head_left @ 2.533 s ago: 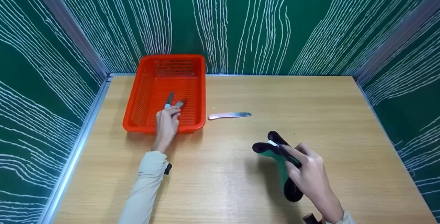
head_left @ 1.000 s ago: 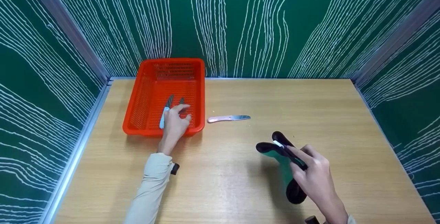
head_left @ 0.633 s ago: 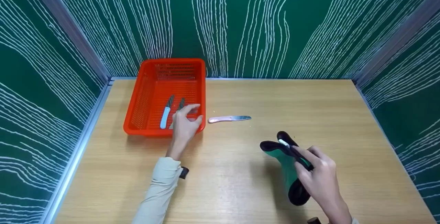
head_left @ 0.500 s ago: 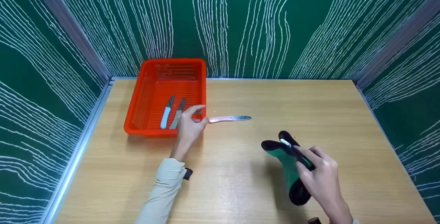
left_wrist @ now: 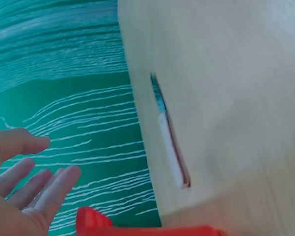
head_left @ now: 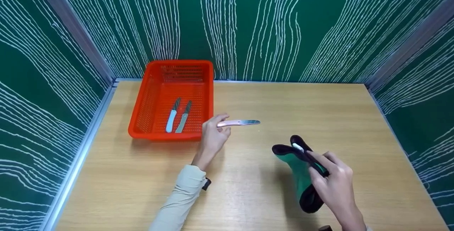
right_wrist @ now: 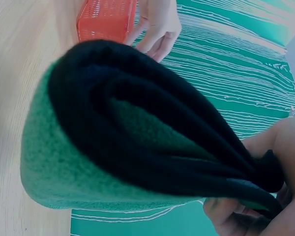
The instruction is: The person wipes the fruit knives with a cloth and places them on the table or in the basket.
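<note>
Nearest the person, the right hand [head_left: 333,181] pinches a green cloth [head_left: 299,172] with black edging between thumb and fingers; the cloth hangs to the left of that hand, its dark border curling into loops. Just ahead of the right fingertips, a small white tag [head_left: 298,147] shows against the edging. Under both hands spreads a wood-grained worktop [head_left: 244,202]. Farther out and to the left, the left hand [head_left: 214,133] extends from a pale sleeve [head_left: 181,195]. Its thumb and fingers are parted near the handle end of a pink-handled knife [head_left: 236,122] lying on the worktop; the left wrist view shows a gap between hand and handle. The blade points away from the left hand, to the right. Just left of the left hand, a red basket [head_left: 166,136] stands on the worktop. Inside, two knives lie side by side, blades away from the person: a blue-handled knife [head_left: 171,121] and, closer to the left hand, a grey-handled knife [head_left: 182,121]. Beyond both hands rise green walls [head_left: 319,11] marked with wavy white lines.
</note>
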A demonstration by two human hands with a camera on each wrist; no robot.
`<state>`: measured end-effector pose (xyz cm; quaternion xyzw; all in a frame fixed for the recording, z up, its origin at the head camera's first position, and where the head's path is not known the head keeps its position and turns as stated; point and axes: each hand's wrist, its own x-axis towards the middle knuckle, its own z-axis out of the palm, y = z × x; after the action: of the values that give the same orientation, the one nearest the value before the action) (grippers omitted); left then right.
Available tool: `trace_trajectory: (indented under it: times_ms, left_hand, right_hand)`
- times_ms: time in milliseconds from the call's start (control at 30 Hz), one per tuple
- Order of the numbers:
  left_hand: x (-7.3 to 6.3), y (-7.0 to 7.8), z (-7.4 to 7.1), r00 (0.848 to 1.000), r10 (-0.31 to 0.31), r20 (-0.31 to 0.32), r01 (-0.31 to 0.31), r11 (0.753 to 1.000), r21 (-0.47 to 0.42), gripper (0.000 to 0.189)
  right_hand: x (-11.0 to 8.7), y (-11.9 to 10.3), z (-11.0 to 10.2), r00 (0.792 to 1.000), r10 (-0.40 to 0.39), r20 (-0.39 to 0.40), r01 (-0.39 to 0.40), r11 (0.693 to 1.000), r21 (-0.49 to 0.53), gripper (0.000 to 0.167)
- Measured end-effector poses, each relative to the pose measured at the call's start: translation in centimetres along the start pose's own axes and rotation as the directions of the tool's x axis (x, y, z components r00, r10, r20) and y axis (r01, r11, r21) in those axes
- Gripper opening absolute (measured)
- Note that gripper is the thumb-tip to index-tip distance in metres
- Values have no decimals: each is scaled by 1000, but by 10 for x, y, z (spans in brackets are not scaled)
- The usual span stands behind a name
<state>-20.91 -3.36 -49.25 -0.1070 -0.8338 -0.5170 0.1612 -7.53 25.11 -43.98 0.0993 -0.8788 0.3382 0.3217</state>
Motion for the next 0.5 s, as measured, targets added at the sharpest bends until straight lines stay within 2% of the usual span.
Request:
trace_trajectory:
  times_ms: [100, 300, 500]
  left_hand:
    - [-1, -2, 6, 998, -43, 36, 42, 999, 28, 39]
    - [-1, -5, 17, 994, -75, 80, 67, 993, 93, 47]
    - [3, -9, 29, 977, -174, 123, 157, 978, 138, 51]
  right_hand:
    - [1, -1, -1, 1000, -7, -10, 7, 1000, 13, 33]
    - [4, -4, -3, 1000, -6, -12, 6, 1000, 28, 30]
    - [5, -5, -1, 1000, -11, -25, 12, 999, 32, 32]
